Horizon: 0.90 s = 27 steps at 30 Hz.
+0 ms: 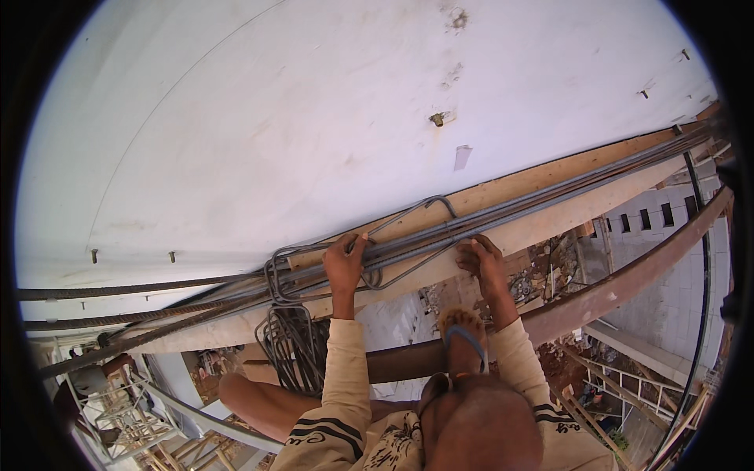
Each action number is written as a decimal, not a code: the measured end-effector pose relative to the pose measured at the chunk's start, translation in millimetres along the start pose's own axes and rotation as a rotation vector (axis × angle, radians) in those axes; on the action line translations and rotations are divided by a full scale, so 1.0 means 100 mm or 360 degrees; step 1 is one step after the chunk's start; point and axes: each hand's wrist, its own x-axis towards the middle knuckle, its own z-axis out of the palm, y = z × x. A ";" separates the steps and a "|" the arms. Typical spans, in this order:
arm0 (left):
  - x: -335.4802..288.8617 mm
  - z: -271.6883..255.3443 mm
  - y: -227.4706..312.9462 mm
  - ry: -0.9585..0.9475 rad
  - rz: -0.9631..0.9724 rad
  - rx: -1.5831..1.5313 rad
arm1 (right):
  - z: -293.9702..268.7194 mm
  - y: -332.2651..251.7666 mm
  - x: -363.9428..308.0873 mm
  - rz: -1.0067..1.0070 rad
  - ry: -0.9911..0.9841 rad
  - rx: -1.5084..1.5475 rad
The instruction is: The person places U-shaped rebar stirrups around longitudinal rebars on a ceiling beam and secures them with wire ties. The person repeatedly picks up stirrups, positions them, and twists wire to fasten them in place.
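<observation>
Outdoors, white wall (314, 102), plank (558, 221) under rebar (534, 198)

Steel bars (424, 239) partly hidden behind left hand (343, 264), cut off at left rim, rubble (554, 255) below indistinct

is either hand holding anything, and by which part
The left hand seems to pinch a bent steel bar near its left end; whether the right hand grips it cannot be told.

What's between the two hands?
In the head view, a long steel bar bundle and part of a bent rod loop lie between left hand and right hand.
</observation>
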 end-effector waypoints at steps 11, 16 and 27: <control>0.07 -0.36 -0.09 0.0517 0.0307 0.0264 | 0.22 0.12 0.00 0.0020 -0.0195 0.0147; -0.18 -0.31 -0.13 0.0499 0.0305 0.0559 | 0.25 0.18 0.03 -0.0030 -0.0131 0.0134; -0.53 -0.11 -0.03 0.0244 -0.0076 -0.0775 | 0.33 0.24 -0.14 0.0051 -0.0206 0.0223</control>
